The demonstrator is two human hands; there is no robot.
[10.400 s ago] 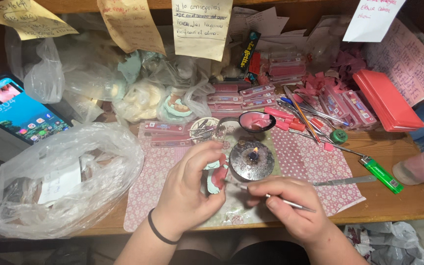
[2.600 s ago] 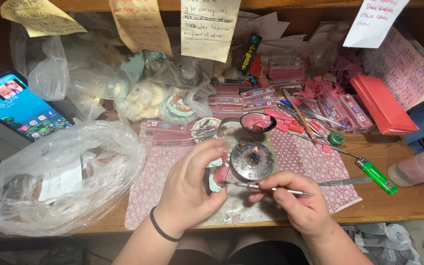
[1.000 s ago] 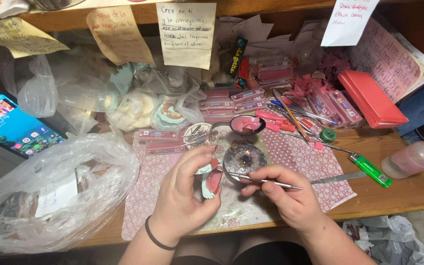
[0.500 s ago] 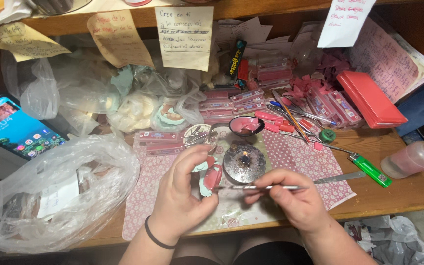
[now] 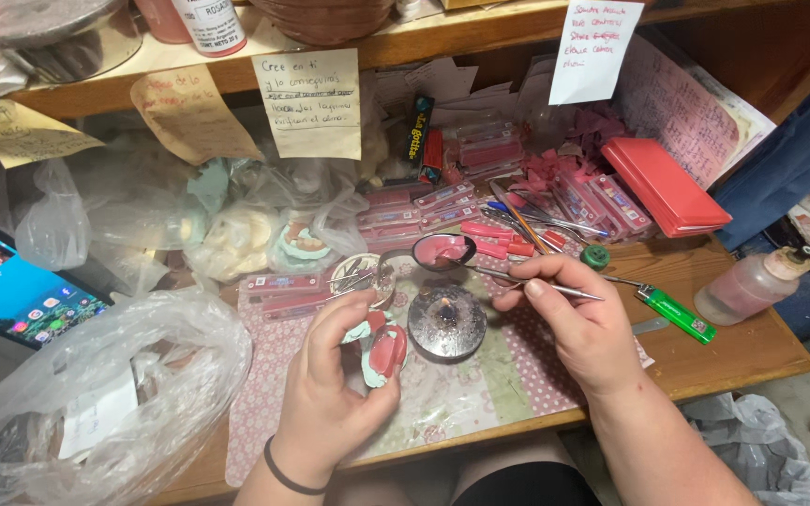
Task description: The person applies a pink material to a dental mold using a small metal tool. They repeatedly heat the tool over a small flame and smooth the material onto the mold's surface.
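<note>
1. Now the left hand (image 5: 330,394) has its grip clamped on a dental cast with pink wax (image 5: 384,351), thumb on one side and fingers curled around the other, holding it just left of the round metal burner (image 5: 447,323) and above the patterned mat (image 5: 480,394).
2. Right of the burner, the right hand (image 5: 578,323) has its grip pinched together on a thin metal instrument (image 5: 517,281), whose shaft runs up and left past the burner's far edge.
3. Just beyond the burner, a small spoon of pink wax (image 5: 442,250) sits at the instrument's far end; whether the two touch cannot be told.
4. Well right of the burner, a green lighter (image 5: 675,314) lies on the desk (image 5: 752,347), with a pinkish squeeze bottle (image 5: 752,286) further right.
5. Behind the burner, pink tooth cards (image 5: 424,206) are heaped, and a red case (image 5: 667,187) lies to their right.
6. Far left of the burner, a clear plastic bag (image 5: 96,394) bulges, with a lit phone (image 5: 16,290) behind it.
</note>
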